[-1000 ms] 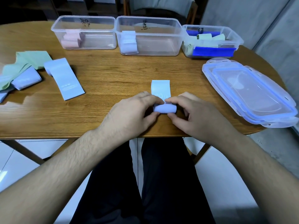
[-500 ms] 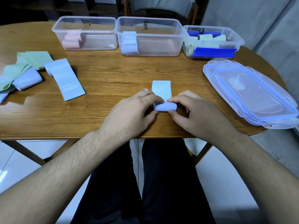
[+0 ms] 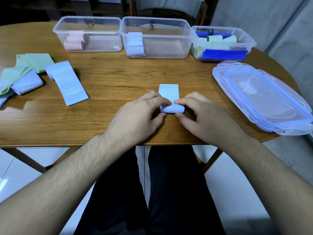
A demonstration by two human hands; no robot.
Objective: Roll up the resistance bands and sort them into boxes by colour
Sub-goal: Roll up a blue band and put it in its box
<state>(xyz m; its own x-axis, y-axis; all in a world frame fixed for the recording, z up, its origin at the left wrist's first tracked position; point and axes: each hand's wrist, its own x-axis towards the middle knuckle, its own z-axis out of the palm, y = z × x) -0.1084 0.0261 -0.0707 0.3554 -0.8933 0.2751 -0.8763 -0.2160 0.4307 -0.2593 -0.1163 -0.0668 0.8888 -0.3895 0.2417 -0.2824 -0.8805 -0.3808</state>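
Note:
A light blue resistance band [image 3: 169,92] lies near the table's front edge, its near end wound into a roll [image 3: 171,109]. My left hand [image 3: 140,116] pinches the roll's left end and my right hand [image 3: 201,114] pinches its right end. A short flat tail sticks out beyond my fingers. Three clear boxes stand at the back: the left box [image 3: 103,22] holds pink rolls, the middle box [image 3: 169,24] holds light blue rolls, the right box [image 3: 243,36] holds green rolls and a dark blue band.
Loose bands lie at the left: a flat light blue band [image 3: 67,82], a green band [image 3: 30,63] and another light blue band [image 3: 27,83]. Stacked clear lids [image 3: 260,97] with blue rims sit at the right. A chair [image 3: 169,5] stands behind the boxes.
The roll has grown slightly and moved a little away from me. The flat tail of the band is a bit shorter. Both hands stay on the roll's ends.

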